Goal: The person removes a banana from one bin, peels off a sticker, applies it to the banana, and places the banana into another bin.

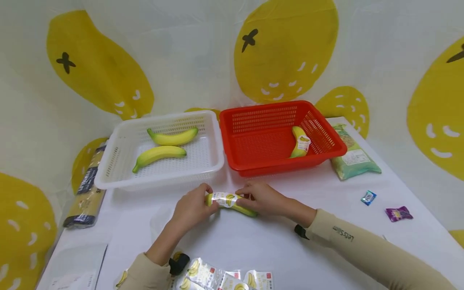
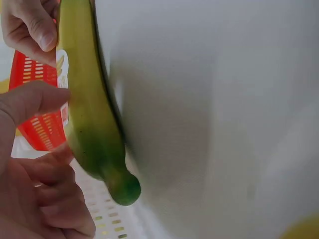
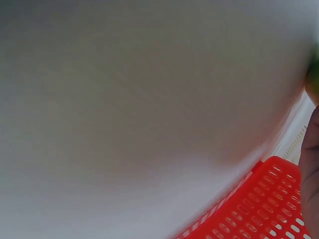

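On the table between both hands lies a banana point(image 1: 244, 210) with a white banana-print label point(image 1: 220, 197) across its upper side. My left hand point(image 1: 192, 206) pinches its left end, the thumb at the label's edge; in the left wrist view that thumb point(image 2: 42, 99) presses on the label and the banana's green tip point(image 2: 124, 190) sticks out past the fingers. My right hand point(image 1: 266, 198) holds the other end between thumb and fingers. Only the edge of the right hand point(image 3: 310, 169) shows in the right wrist view, with the banana mostly cut off.
Behind stand a white basket point(image 1: 159, 180) with two bananas and a red basket point(image 1: 261, 167) holding one labelled banana. Label sheets point(image 1: 203, 274) lie at the front. A green bag point(image 1: 353, 159) and two small wrapped candies are on the right; a gold roll point(image 1: 85, 197) lies left.
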The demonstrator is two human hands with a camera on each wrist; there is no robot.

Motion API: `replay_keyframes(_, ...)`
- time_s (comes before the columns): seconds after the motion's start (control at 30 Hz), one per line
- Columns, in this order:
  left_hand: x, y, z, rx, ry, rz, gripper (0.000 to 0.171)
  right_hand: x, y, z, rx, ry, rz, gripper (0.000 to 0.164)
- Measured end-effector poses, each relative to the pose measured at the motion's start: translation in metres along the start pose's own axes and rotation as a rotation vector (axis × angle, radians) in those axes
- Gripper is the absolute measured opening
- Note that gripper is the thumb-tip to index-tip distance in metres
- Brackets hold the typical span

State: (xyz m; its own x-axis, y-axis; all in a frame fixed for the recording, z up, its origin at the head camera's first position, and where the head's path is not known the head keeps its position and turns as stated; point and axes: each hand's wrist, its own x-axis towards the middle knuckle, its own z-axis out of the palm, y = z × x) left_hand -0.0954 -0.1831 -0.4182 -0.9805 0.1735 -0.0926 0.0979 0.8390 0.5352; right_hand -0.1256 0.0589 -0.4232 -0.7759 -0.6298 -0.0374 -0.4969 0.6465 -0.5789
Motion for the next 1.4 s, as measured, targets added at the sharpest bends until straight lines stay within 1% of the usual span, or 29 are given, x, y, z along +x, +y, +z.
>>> replay_keyframes(0.07,-0.006,-0.003,-0.003,0.067,0.016,-0.006,0.045,0.003,-0.004,0.003,0.009,-0.011,-0.004,0.036)
replay_keyframes(0.13,-0.010,-0.005,-0.004,0.116,0.019,0.011,0.054,0.006,-0.007,0.006,0.005,-0.011,-0.014,0.035)
replay_keyframes(0.2,-0.012,-0.006,-0.004,0.144,0.002,0.045,0.061,0.006,-0.008,0.006,0.002,-0.010,-0.008,0.034)
replay_keyframes(0.27,-0.011,-0.005,-0.002,0.152,-0.023,0.077,0.063,0.004,-0.008,0.005,0.000,-0.003,-0.004,0.032)
replay_keyframes(0.33,-0.009,-0.004,0.000,0.134,-0.047,0.097,0.059,0.000,-0.006,0.004,0.002,-0.003,0.008,0.030)
replay_keyframes(0.4,-0.006,-0.002,0.003,0.087,-0.065,0.110,0.052,-0.005,-0.004,0.001,0.000,-0.005,0.025,0.030)
replay_keyframes(0.53,-0.004,-0.006,0.003,-0.005,-0.072,0.110,0.042,-0.006,-0.005,-0.001,0.015,-0.027,0.047,0.030)
replay_keyframes(0.57,-0.004,-0.007,0.003,-0.016,-0.072,0.114,0.041,-0.007,-0.005,-0.003,0.034,-0.035,0.064,0.030)
replay_keyframes(0.63,-0.003,-0.009,0.003,-0.026,-0.072,0.120,0.041,-0.011,-0.005,-0.009,0.106,-0.047,0.100,0.033)
replay_keyframes(0.73,-0.003,-0.010,0.003,-0.030,-0.069,0.127,0.041,-0.019,-0.004,-0.031,0.250,-0.031,0.154,0.035)
replay_keyframes(0.8,-0.002,-0.010,0.003,-0.030,-0.066,0.134,0.042,-0.028,-0.002,-0.052,0.344,0.019,0.185,0.036)
replay_keyframes(0.83,-0.002,-0.010,0.003,-0.030,-0.066,0.136,0.042,-0.034,0.001,-0.064,0.377,0.059,0.198,0.036)
replay_keyframes(0.93,-0.002,-0.010,0.003,-0.031,-0.066,0.139,0.043,-0.050,0.015,-0.102,0.469,0.221,0.250,0.035)
replay_keyframes(1.03,-0.003,-0.011,0.002,-0.033,-0.069,0.136,0.043,-0.065,0.031,-0.138,0.519,0.387,0.301,0.038)
replay_keyframes(1.07,-0.003,-0.011,0.002,-0.033,-0.070,0.136,0.043,-0.071,0.037,-0.148,0.528,0.431,0.318,0.038)
replay_keyframes(1.17,-0.004,-0.010,0.002,-0.038,-0.067,0.141,0.042,-0.084,0.057,-0.174,0.485,0.546,0.410,0.045)
replay_keyframes(1.23,-0.004,-0.010,0.002,-0.041,-0.062,0.153,0.043,-0.092,0.073,-0.185,0.425,0.597,0.474,0.051)
replay_keyframes(1.3,-0.004,-0.010,0.002,-0.043,-0.056,0.163,0.043,-0.097,0.091,-0.192,0.362,0.635,0.544,0.057)
replay_keyframes(1.4,-0.004,-0.011,0.003,-0.045,-0.054,0.162,0.043,-0.103,0.115,-0.195,0.289,0.641,0.619,0.064)
